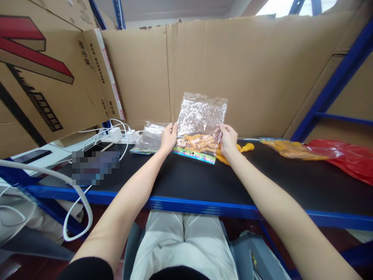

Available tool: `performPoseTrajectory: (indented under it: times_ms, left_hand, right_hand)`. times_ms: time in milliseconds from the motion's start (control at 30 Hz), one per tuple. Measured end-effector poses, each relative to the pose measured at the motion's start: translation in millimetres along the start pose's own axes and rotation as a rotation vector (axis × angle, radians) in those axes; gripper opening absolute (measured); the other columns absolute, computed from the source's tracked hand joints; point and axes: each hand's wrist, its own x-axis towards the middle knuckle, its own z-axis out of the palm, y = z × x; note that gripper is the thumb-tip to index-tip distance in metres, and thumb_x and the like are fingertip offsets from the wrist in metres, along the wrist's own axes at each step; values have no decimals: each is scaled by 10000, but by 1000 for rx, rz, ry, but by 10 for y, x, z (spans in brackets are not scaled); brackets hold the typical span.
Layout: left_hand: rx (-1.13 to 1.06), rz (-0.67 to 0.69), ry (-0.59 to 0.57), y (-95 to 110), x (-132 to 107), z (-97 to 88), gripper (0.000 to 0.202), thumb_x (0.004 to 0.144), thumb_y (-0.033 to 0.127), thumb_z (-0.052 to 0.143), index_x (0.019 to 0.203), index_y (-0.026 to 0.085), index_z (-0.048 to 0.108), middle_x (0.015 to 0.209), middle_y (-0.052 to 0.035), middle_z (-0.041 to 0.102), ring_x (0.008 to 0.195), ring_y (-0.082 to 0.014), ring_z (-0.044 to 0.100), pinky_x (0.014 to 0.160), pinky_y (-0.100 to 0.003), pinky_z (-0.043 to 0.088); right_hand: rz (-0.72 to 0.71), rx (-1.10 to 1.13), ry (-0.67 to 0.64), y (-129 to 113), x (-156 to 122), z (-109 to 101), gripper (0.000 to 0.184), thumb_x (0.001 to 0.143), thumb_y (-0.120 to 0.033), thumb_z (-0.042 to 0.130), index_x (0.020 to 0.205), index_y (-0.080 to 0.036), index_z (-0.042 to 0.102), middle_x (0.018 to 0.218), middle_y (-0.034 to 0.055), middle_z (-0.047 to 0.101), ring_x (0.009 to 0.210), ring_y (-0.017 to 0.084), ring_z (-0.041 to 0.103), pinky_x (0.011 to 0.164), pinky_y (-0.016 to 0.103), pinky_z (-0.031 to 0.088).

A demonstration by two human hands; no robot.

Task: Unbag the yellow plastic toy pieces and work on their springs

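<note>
My left hand pinches the left edge of a clear plastic bag that has a colourful printed strip at its near end. Its right edge is gripped between the fingers of my right hand. Orange rubbery pieces show through the lower part of the bag; whether they lie inside or behind it, I cannot tell. More orange pieces lie on the black shelf top by my right hand. A second clear bag with a similar strip lies flat beside my left hand.
To the right, a packed bag of orange pieces lies against a red plastic bag. Left are white chargers and cables, plus a blurred-out object. Cardboard walls the back; a blue rail edges the front.
</note>
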Motion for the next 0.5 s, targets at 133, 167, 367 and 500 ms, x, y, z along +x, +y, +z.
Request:
performPoseTrajectory:
  times_ms: [133,167,367,500]
  left_hand:
    - [37,23,-38,-43,11,-18,451,924,433,443,563,198,308,525,50,311,533,-105,332,558,-264,243]
    - [30,25,-56,-36,6,-20,451,923,427,442,558,197,310,522,49,313,531,-104,335,556,-261,246]
    - [-114,-34,-113,77,-49,-7,323,874,397,528,642,192,432,503,67,372,486,-88,349,526,-228,268]
    - [-212,-127,-191,67,-47,19,312,852,442,557,678,192,493,460,76,360,437,-86,357,484,-217,281]
  right_hand:
    - [18,59,53,-8,25,-14,306,739,-498,629,731,-218,507,634,-29,520,541,112,488,503,245,383]
    - [27,64,42,-9,28,-15,335,741,-536,616,738,-220,503,646,-23,526,548,117,496,499,249,386]
    - [11,-15,23,-36,27,-27,390,776,-619,540,786,-229,521,655,-9,554,535,125,514,491,261,406]
    - [68,48,54,-103,-4,-35,244,777,-457,598,753,-221,539,588,-37,524,462,98,457,441,233,367]
